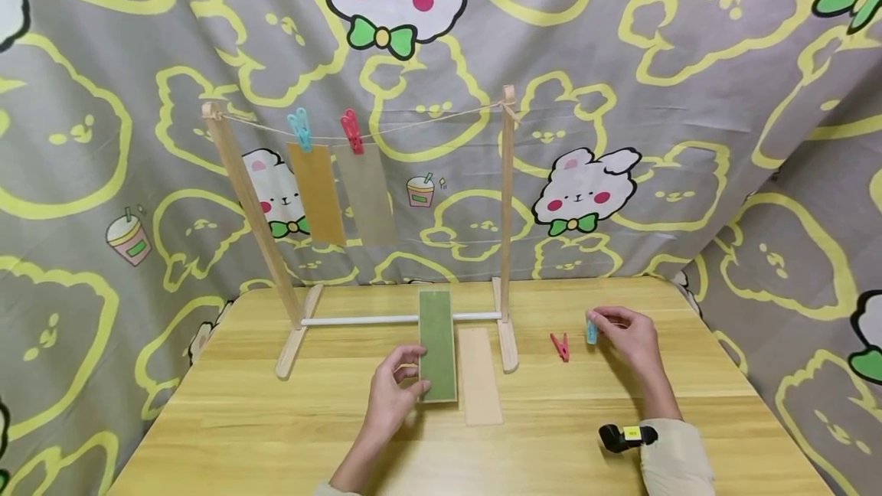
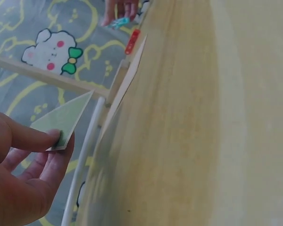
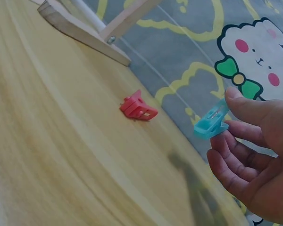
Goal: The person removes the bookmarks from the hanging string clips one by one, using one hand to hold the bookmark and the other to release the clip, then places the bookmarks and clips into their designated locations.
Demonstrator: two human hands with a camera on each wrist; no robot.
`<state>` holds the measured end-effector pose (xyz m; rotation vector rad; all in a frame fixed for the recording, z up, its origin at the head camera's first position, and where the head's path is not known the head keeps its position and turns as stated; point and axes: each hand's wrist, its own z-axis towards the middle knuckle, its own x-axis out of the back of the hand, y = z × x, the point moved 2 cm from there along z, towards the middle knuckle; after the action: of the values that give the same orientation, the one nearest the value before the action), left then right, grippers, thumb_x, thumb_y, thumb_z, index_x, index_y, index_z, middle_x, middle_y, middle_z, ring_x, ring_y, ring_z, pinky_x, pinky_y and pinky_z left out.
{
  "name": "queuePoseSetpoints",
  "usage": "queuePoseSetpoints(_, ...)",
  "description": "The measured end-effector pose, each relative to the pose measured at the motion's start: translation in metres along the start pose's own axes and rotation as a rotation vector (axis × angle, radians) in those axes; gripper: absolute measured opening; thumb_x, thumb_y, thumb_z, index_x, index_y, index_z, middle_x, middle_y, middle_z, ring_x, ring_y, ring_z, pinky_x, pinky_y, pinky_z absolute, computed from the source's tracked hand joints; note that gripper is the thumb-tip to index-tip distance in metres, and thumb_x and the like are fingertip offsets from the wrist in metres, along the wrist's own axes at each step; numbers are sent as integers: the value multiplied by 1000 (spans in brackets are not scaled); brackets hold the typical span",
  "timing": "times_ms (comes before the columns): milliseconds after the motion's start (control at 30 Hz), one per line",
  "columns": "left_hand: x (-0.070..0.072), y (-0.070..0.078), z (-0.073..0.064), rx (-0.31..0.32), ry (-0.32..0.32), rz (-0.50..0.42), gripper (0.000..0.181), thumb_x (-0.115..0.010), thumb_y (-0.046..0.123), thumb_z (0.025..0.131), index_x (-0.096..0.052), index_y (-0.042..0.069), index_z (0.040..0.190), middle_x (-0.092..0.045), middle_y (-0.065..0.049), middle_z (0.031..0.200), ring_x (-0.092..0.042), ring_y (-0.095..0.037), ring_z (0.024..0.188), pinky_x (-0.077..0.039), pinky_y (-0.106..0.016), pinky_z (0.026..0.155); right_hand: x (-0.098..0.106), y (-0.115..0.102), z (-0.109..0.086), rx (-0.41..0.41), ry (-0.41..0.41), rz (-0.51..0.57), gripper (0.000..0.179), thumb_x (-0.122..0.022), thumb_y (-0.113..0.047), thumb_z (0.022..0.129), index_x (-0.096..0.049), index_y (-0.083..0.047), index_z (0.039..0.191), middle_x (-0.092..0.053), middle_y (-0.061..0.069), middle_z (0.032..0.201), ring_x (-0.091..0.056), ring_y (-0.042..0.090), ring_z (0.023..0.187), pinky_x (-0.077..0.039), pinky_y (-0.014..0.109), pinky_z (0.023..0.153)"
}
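My left hand pinches a green rectangular card by its lower left edge, thumb on top and fingers beneath. In the left wrist view the card is tilted and raised off the table. Between the thumb and fingers of my right hand is a light blue clothespin, held over the table's right side. A red clothespin lies on the table just left of that hand. Flat on the table beside the green card is a pale beige card.
A wooden stand has a left post, a right post and a white crossbar. From its string, a blue clothespin holds an ochre card; a red one holds a grey card. A patterned curtain hangs behind.
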<state>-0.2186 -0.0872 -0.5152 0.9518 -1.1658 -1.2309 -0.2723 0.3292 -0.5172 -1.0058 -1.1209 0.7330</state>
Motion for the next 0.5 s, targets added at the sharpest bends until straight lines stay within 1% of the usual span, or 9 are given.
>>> queuePoseSetpoints(133,1,-3,-3,25,-20,-4,53,-73,-26,74,-64,-4,121,-61,-21,116,-63,-30,94,-60,-26,80,-4,3,0,-21,-11,-24,49,-76,-35,94,-70,6,121,-75,11,102,-68,5,78,-59,21,71)
queuePoseSetpoints(233,2,-5,-4,44,-31,8,53,-73,-26,73,-64,-3,121,-61,-20,114,-62,-28,93,-59,-25,78,-5,4,-1,-31,-15,-49,49,-76,-37,94,-71,5,119,-75,10,100,-68,7,78,-58,21,69)
queuePoseSetpoints(433,2,-9,-4,69,-25,34,53,-73,-27,71,-65,-3,118,-61,-20,110,-62,-26,90,-59,-23,75,-3,6,0,-40,-15,-88,48,-76,-38,94,-73,4,117,-74,5,94,-67,9,77,-57,21,66)
queuePoseSetpoints(500,2,-10,-4,79,-25,39,53,-73,-27,71,-66,-4,118,-61,-19,109,-62,-25,88,-59,-22,73,-3,6,0,-39,-16,-115,49,-76,-39,94,-73,4,117,-74,6,93,-66,10,75,-56,21,64)
